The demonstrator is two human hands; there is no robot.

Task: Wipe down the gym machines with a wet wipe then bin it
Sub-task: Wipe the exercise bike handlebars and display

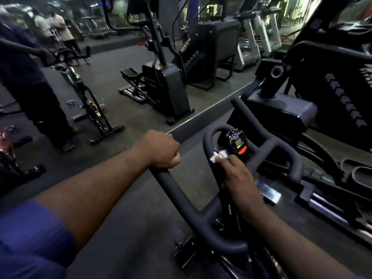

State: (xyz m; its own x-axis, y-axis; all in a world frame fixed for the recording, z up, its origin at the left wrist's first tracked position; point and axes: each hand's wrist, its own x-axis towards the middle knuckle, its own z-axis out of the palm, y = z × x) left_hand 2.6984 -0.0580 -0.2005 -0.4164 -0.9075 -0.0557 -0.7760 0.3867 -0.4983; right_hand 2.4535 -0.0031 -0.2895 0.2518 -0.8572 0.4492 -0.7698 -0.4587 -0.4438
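A crumpled white wet wipe (218,155) sits bunched under the fingertips of your right hand (239,174), pressed against the inner left curve of the looped centre section of a black exercise-bike handlebar (177,189). Just beside the wipe, inside that loop, is the bike's small console (237,141), with a pale screen and an orange button. Your right fingers are curled over the wipe and pinch it to the bar. Your left hand (161,150) is well apart from it, closed in a fist round the far end of the left grip, apparently steadying the bar. The step in hand looks like the wiping itself, partway through this one bike. The next move probably calls for sliding the wipe along the rest of the loop and out along both grips, and your left hand would need to lift so its own section can be cleaned. Around you are dark rubber floor (130,218), a stepper machine (173,85) ahead, another large machine (322,97) to the right, and a standing person (30,87) by a second bike (90,109) at left. No bin is in view.
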